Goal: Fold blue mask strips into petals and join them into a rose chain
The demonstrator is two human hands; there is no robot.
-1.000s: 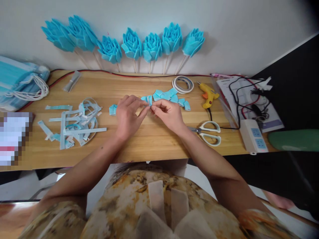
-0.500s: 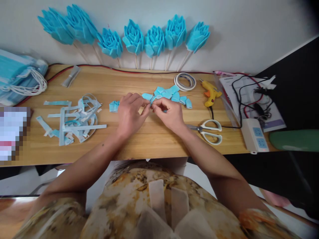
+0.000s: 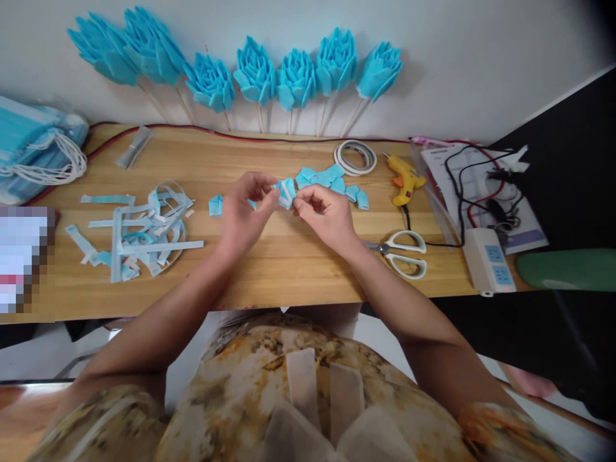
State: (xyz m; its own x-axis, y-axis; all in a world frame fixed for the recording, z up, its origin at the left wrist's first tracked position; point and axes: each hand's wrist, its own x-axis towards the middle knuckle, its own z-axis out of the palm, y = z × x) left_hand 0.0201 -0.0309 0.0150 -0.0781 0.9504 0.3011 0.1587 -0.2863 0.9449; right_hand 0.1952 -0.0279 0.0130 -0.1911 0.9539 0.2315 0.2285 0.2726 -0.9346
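Between my hands is a small folded blue fabric piece (image 3: 287, 192) with a whitish strip showing on it. My left hand (image 3: 248, 210) pinches its left side with thumb and fingers. At its right edge, my right hand (image 3: 327, 215) grips it between thumb and forefinger. Just behind my right hand lie several similar folded blue pieces (image 3: 332, 176), loosely heaped on the wooden table. Another folded blue piece (image 3: 216, 205) rests to the left of my left hand, and part of one shows behind the fingers.
Scissors (image 3: 399, 250) lie right of my right wrist, near a yellow glue gun (image 3: 405, 179) and tape rolls (image 3: 355, 158). Cut strips (image 3: 144, 231) are piled at left, by packed masks (image 3: 33, 144). Blue fabric flowers (image 3: 296, 80) lean on the wall. A power strip (image 3: 488, 260) sits at right.
The blue piece has turned and shows more of its face between my hands. My left hand has shifted slightly left, widening the gap between the hands.
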